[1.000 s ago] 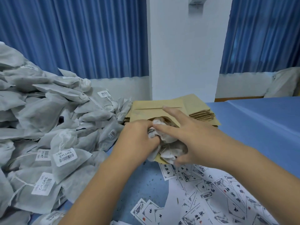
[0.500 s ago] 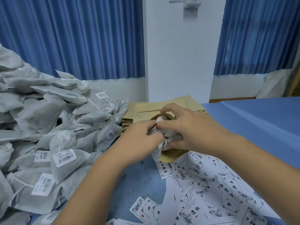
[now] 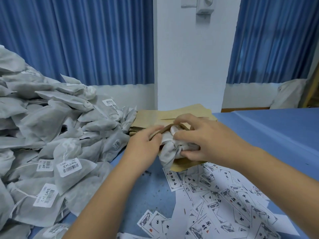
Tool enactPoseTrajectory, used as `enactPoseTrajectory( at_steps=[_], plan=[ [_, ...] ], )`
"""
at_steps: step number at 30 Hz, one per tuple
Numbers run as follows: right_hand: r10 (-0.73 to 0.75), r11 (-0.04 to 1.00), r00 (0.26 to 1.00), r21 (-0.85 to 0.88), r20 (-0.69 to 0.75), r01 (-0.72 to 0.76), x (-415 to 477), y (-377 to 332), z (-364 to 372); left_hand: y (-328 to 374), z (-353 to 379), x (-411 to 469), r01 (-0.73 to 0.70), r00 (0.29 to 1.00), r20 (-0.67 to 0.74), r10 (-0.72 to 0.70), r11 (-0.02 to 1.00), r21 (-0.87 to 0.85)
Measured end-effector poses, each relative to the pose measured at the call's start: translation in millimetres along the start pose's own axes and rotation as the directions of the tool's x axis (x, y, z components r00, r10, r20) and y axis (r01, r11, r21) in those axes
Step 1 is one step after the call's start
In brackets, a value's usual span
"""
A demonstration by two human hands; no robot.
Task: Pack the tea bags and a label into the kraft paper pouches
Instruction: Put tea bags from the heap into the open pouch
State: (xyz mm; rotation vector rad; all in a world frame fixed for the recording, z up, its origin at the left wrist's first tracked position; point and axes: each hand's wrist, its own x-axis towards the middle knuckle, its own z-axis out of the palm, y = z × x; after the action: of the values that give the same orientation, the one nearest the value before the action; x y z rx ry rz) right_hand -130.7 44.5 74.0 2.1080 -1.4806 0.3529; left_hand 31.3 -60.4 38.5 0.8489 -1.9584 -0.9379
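Observation:
A kraft paper pouch (image 3: 185,164) stands open in front of me, its brown mouth rim arching above white tea bags (image 3: 170,149) that bulge out of it. My left hand (image 3: 145,144) pinches the left side of the pouch mouth. My right hand (image 3: 205,140) curls over the top and right side of the tea bags, fingers pressed into them. The pouch's lower body is mostly hidden behind the bags and my hands.
A big heap of grey-white tea bags (image 3: 51,138) with barcode tags fills the left. A stack of flat kraft pouches (image 3: 155,116) lies behind my hands. Printed paper labels (image 3: 215,200) are scattered at front right on the blue table (image 3: 276,135). A white pillar (image 3: 189,66) stands behind.
The tea bags have sunk deeper into the pouch and its mouth rim now arches over them. My right hand has curled down onto the bags.

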Motion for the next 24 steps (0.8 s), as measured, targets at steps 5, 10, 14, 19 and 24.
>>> enactPoseTrajectory(
  at_steps=[5, 10, 14, 19, 24],
  plan=[
    [-0.2, 0.959, 0.976, -0.22, -0.088, 0.177, 4, 0, 9, -4, 13, -11, -0.008, 0.997, -0.083, -0.001, 0.993, -0.118],
    [-0.394, 0.887, 0.91, -0.313, -0.13, 0.34, 7, -8, 4, 2, 11, -8, -0.086, 0.984, -0.168, 0.056, 0.98, -0.181],
    [-0.255, 0.882, 0.962, -0.43, -0.095, 0.191, 4, -17, 5, 10, 13, -10, -0.087, 0.985, -0.166, 0.046, 0.966, -0.244],
    [0.115, 0.904, 0.992, -0.419, 0.059, -0.08, 19, -28, -6, 29, 21, -17, -0.045, 0.997, -0.079, 0.005, 0.859, -0.51],
    [0.341, 0.833, 0.938, -0.481, 0.057, -0.273, 21, -44, -9, 34, 25, -18, -0.121, 0.986, -0.162, 0.04, 0.841, -0.528]
  ],
)
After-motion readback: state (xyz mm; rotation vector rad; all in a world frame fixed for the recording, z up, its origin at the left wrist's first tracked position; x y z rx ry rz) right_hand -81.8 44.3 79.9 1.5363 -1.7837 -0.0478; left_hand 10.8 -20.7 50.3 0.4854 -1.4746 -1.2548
